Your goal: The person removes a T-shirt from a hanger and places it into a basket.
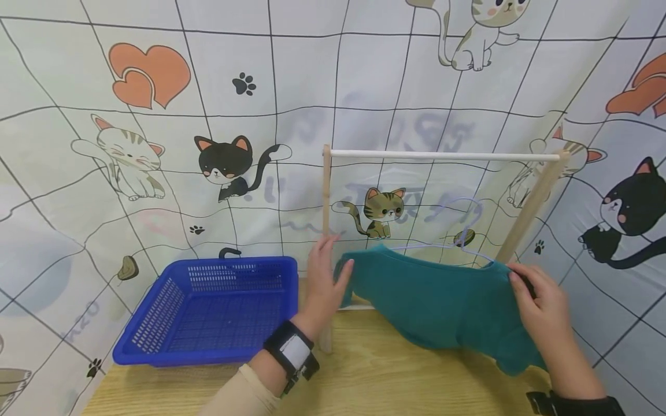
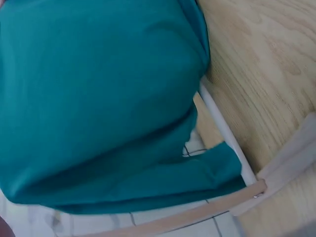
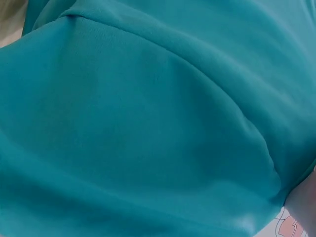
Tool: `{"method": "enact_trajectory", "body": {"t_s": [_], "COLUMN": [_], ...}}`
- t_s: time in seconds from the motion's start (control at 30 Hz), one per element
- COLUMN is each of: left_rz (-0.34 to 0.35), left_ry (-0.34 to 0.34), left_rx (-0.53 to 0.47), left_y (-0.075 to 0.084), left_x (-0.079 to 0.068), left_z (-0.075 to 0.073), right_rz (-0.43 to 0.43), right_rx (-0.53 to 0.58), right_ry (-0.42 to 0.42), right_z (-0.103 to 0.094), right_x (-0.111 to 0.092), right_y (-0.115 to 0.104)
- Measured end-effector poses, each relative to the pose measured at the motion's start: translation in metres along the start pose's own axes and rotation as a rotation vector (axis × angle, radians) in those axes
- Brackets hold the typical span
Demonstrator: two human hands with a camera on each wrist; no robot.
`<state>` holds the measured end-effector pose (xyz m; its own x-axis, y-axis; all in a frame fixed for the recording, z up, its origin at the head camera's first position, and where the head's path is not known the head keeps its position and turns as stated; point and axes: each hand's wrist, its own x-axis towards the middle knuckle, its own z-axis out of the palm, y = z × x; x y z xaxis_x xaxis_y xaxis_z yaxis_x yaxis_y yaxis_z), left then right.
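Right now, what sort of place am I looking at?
Maybe a little laundry corner set up on a wooden tabletop; I can't tell which room. The small clothes rack, teal shirt and blue plastic basket suggest it.

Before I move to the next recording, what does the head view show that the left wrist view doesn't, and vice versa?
Only the head view shows the blue basket, the lilac hanger and the white top bar.

Only the left wrist view shows the small fastener where the lower bar meets the wooden post.

Both share the teal garment, part of that bar and post, the tabletop and the grid-lined backdrop.
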<state>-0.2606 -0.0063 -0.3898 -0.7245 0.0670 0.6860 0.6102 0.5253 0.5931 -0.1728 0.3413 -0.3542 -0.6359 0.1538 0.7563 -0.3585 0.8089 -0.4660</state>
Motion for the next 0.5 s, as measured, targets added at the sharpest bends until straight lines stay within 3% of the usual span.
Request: {"method": "enact_trajectory", "body": {"t_s": [0.1, 0.2, 0.37, 0.5], "left_rz": [0.091, 0.123, 0.1, 0.113], "left_ry": [-0.083, -0.174, -0.31, -0.357], "left_rx": [0.089, 0.163, 0.17, 0.154], "left_y": [0.008, 0.015, 0.024, 0.025], "left_x": [-0.006, -0.011, -0.021, -0.034], "left_z": [0.0, 0.0, -0.007, -0.014], "right_rz": [-0.035, -0.075, -0.139, -0.146], "right_rx": [0.033, 0.077, 0.139, 0.139], "right_ry": [-0.026, -0.054, -0.111, -0.132], "right_z": [-0.001, -0.002, 0.0, 0.003], "right_x": [-0.005, -0.009, -0.015, -0.024], "right_y": [0.001, 0.002, 0.0, -0.001]}}
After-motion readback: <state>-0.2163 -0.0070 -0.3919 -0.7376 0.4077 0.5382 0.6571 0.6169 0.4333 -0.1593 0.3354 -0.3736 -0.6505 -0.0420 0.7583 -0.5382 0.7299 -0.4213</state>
